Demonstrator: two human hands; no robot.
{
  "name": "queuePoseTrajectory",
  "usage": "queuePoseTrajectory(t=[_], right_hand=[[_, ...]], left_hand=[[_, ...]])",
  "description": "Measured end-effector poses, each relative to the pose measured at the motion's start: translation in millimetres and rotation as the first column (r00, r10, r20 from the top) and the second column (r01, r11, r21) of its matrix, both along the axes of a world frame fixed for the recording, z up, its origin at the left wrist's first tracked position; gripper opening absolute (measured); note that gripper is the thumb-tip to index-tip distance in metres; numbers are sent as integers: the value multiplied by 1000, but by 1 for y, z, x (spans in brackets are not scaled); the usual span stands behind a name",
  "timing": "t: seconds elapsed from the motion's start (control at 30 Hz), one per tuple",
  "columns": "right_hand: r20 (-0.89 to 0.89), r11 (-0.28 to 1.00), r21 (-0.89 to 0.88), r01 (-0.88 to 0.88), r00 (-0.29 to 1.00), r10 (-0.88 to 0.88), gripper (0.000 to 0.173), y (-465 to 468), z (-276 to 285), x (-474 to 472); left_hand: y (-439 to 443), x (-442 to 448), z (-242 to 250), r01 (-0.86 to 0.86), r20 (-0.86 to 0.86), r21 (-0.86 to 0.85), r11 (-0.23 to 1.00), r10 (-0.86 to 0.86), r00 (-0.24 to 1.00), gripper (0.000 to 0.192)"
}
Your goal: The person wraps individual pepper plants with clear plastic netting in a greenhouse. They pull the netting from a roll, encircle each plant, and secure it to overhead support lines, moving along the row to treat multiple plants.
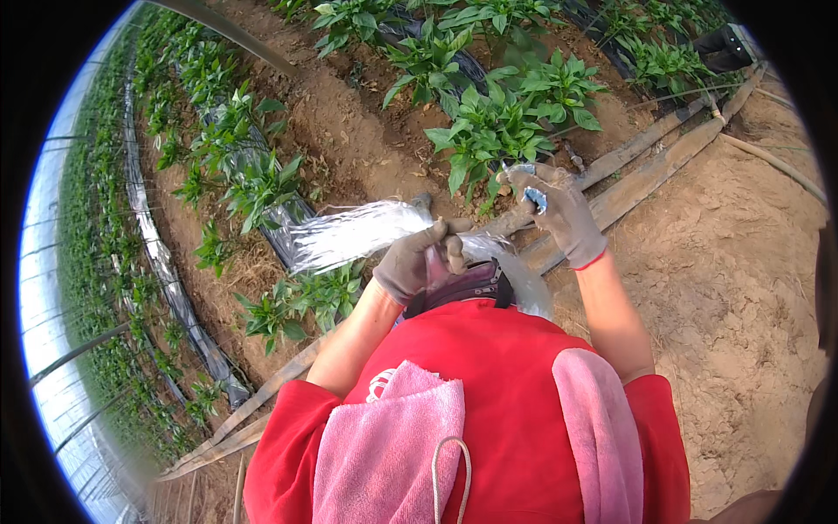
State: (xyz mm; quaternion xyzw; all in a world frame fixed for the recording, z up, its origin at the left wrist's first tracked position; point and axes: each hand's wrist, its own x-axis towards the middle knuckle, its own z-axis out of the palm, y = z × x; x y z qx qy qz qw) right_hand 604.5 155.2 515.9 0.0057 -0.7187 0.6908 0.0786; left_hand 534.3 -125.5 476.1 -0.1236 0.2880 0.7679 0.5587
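My left hand (pixel 422 259), in a grey work glove, is at my waist above a dark zippered waist bag (pixel 468 287). Its fingers are curled beside a bundle of clear plastic strips (pixel 363 232), which spreads out to both sides of the hand; whether the fingers grip it is hidden. My right hand (pixel 553 203), in a worn grey glove with a red cuff and blue patches at the fingertips, is raised to the right, near a leafy pepper plant (pixel 491 134). Its fingers are bent, and I cannot tell whether something thin lies between them.
Rows of pepper plants (pixel 258 187) grow through black plastic mulch film (pixel 281 239) ahead and to the left. A flat irrigation hose (pixel 674 160) crosses the row ends. Bare soil (pixel 740 262) lies to the right. A curved pole (pixel 229 36) reaches in at the top.
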Motion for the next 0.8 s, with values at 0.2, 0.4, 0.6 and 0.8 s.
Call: queuePoseTrajectory(t=[0.2,0.4,0.6,0.8], right_hand=[[114,531,832,-162,986,123,19,-52,-28,26],[58,971,91,-220,975,216,24,-30,-55,8],[457,828,-556,-74,804,379,30,-53,-77,-37],[388,966,-111,-233,885,258,33,-64,-127,-71]], left_hand=[[63,-10,-6,-68,34,-19,998,68,997,36],[37,-22,-11,81,-58,27,996,-79,995,26],[29,-31,-32,178,-291,-362,915,-293,911,24],[20,-68,-78,163,-306,-529,833,-366,879,16]])
